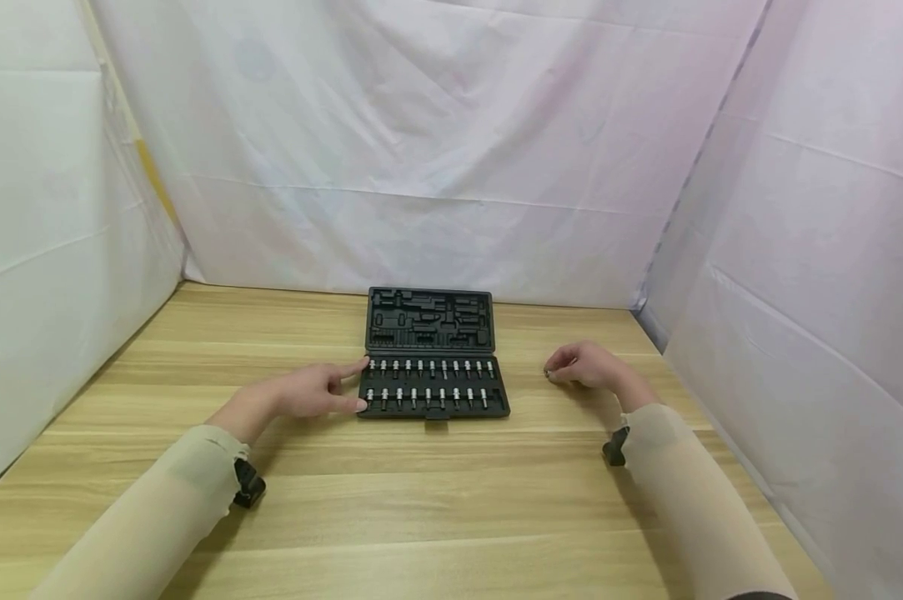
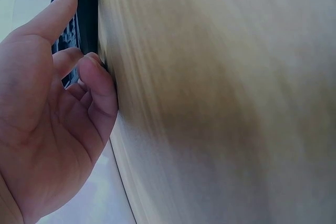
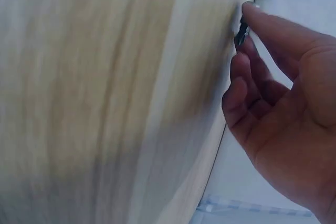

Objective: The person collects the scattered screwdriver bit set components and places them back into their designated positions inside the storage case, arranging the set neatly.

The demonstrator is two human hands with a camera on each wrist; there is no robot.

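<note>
A black plastic case (image 1: 434,412) lies opened out flat on the table, its lid (image 1: 430,292) on the far side. Two rows of silver-topped bit sockets (image 1: 428,397) sit in the near half; the front row stops short of the right end. My left hand (image 1: 312,392) touches the case's left side, thumb at the front corner and straight index finger farther back. In the left wrist view its other fingers curl without anything visible in them. To the right of the case, my right hand (image 1: 588,367) pinches a small dark metal bit socket (image 3: 242,34) between thumb and fingertips, just above the table.
The wood-grain table (image 1: 421,508) carries the case near its far side. White cloth (image 1: 421,150) hangs along the back and both sides. A dark wrist camera (image 1: 248,483) sits on the left wrist and another (image 1: 615,447) on the right.
</note>
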